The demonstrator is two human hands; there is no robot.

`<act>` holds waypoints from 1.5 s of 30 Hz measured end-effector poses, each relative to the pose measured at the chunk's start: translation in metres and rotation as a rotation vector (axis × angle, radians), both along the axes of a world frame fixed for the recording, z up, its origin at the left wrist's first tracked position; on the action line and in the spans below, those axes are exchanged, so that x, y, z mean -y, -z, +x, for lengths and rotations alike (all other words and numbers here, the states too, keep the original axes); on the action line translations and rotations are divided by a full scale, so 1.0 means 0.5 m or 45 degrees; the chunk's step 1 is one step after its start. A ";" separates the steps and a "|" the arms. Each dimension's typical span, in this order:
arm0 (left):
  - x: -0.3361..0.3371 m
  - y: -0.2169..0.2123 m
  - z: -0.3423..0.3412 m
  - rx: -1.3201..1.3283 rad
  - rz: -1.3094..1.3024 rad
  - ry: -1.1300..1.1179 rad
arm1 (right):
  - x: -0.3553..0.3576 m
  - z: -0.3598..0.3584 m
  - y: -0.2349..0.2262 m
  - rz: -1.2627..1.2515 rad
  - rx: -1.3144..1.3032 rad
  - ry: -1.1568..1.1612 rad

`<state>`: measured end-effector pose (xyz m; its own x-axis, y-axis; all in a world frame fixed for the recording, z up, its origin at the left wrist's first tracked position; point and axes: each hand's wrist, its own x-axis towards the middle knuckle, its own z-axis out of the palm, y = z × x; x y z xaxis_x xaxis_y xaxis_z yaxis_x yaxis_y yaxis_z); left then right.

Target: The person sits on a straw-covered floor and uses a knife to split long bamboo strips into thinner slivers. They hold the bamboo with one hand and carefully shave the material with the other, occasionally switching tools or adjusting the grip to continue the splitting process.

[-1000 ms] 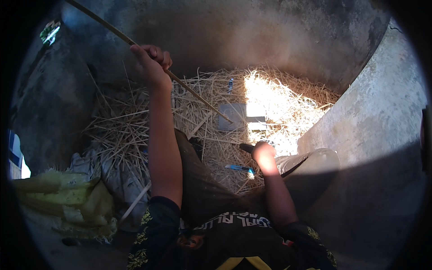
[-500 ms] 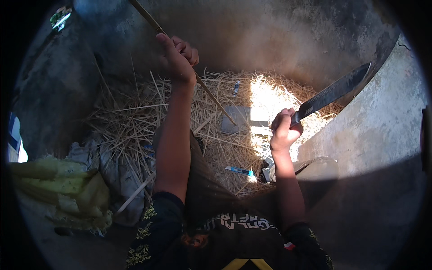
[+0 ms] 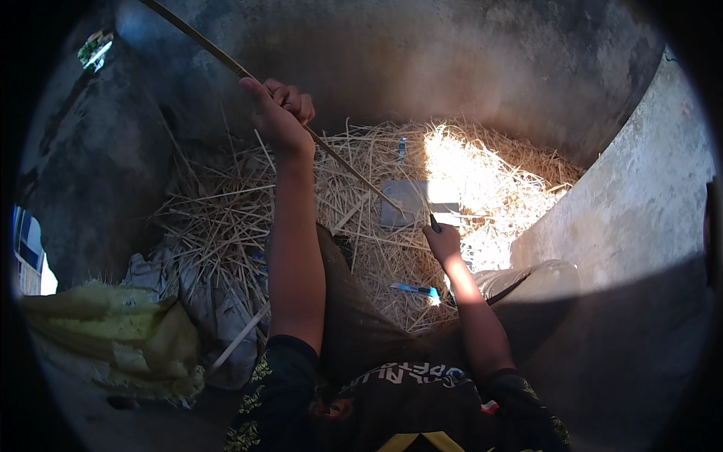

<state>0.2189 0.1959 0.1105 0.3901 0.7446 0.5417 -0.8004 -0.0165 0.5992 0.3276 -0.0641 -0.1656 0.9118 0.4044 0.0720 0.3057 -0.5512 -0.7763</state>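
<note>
My left hand is closed around a long, thin bamboo stick, raised at upper centre-left. From there the stick slants down to the right, its lower end against a flat grey block on the straw. Below and right of that block, my right hand grips a machete by its handle. Its blade is turned nearly edge-on, so little of it shows, close to the stick's lower end.
Cut strips and straw cover the ground between my legs. A blue cutter knife lies there. A yellow-green sack is at lower left. Curved concrete walls enclose the spot, and sunlight falls on the straw at right.
My right hand has swung the machete from the right side inward and down toward the stick and block. My left hand has shifted left and slightly lower, still holding the stick.
</note>
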 end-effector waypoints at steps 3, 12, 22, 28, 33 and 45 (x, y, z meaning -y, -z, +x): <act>-0.020 -0.001 -0.024 -0.048 0.099 0.311 | -0.009 -0.021 -0.223 0.454 -0.101 -0.026; 0.012 -0.008 -0.015 -0.060 0.225 0.420 | -0.053 -0.095 -0.196 1.618 0.018 0.054; 0.027 -0.009 0.005 -0.056 0.238 0.471 | -0.020 -0.002 0.051 -0.029 -0.189 0.077; -0.003 -0.002 -0.021 -0.166 0.126 0.515 | 0.015 -0.069 -0.270 0.712 -0.168 0.092; 0.021 -0.007 -0.018 -0.280 0.255 0.761 | -0.038 -0.068 -0.161 1.226 0.030 0.185; 0.018 -0.004 -0.008 -0.116 0.144 0.763 | -0.027 0.005 0.023 0.139 -0.215 0.155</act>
<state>0.2148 0.1868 0.1125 0.7714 0.3215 0.5493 -0.6358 0.3528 0.6865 0.3300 -0.0506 -0.1774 0.9561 0.2891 -0.0488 0.1027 -0.4862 -0.8678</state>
